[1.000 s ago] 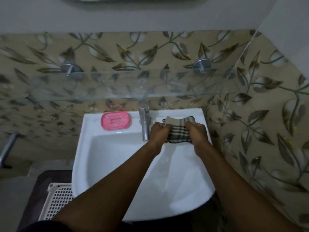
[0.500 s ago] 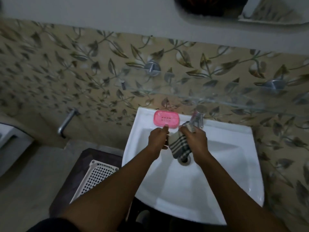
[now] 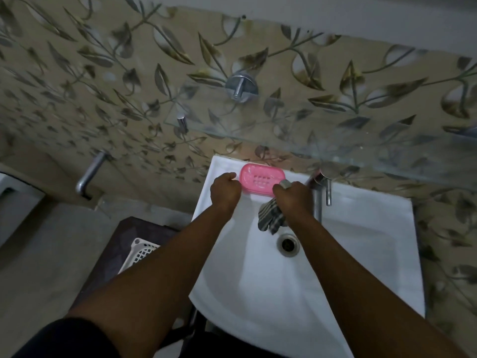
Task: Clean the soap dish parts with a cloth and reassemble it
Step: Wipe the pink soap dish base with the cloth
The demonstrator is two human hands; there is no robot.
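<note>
A pink soap dish (image 3: 260,179) with a slotted top sits on the back rim of the white basin (image 3: 361,254), left of the tap. My left hand (image 3: 225,193) is curled at the dish's left end, fingers touching its edge. My right hand (image 3: 293,196) is at the dish's right end and grips a checked cloth (image 3: 271,220), which hangs down into the basin above the drain (image 3: 288,244). Whether my left hand truly grips the dish is unclear.
A chrome tap (image 3: 320,192) stands right of my right hand. A glass shelf (image 3: 309,135) juts out from the leaf-patterned wall above the basin. A white plastic basket (image 3: 140,251) sits on the floor at the left, near a wall tap (image 3: 89,177).
Both hands moved left from the basin's right rim to the pink soap dish. The left hand let go of the cloth; the right hand still holds it. The camera view shifted.
</note>
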